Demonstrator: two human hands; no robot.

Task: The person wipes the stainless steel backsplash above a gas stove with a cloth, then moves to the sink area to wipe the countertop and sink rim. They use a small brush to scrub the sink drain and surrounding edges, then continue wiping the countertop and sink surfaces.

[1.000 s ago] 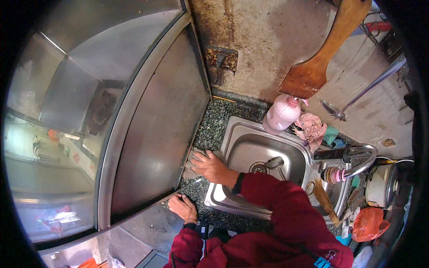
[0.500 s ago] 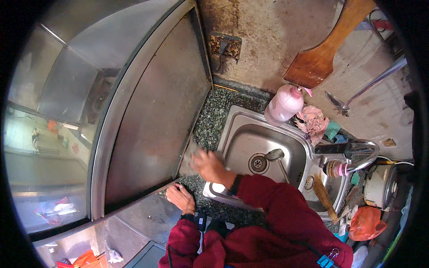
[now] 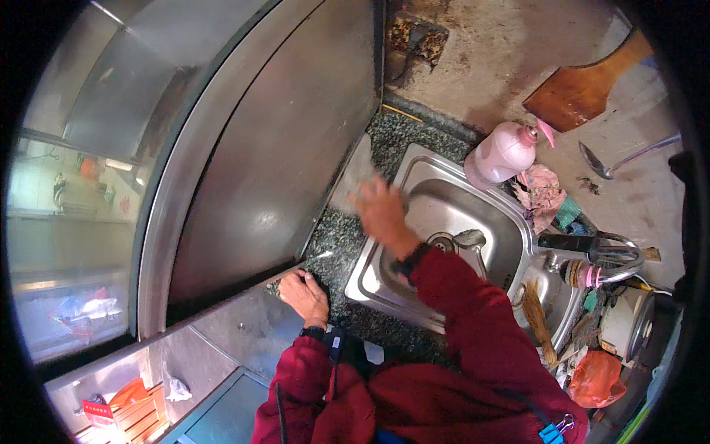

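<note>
My right hand (image 3: 381, 211), blurred by motion, presses a pale grey cloth (image 3: 359, 174) onto the speckled granite counter (image 3: 325, 255), in the strip between a steel panel (image 3: 288, 133) and the sink. Smearing hides how its fingers lie on the cloth. My left hand (image 3: 305, 297) rests at the counter's front corner by the panel's lower end. Its fingers are loosely bent and hold nothing. Under my right forearm is the steel sink (image 3: 414, 159), where a ladle (image 3: 470, 238) lies near the drain.
Behind the sink stand a pink spray bottle (image 3: 503, 154) and a crumpled pink cloth (image 3: 540, 194). A faucet (image 3: 625, 255), a straw brush (image 3: 538, 318) and a red plastic bag (image 3: 595, 379) are on the right. A wooden paddle (image 3: 573, 92) leans on the wall.
My right hand has slid the cloth farther back along the counter strip beside the panel. The left hand stays at the corner, and the whole view has shifted a little.
</note>
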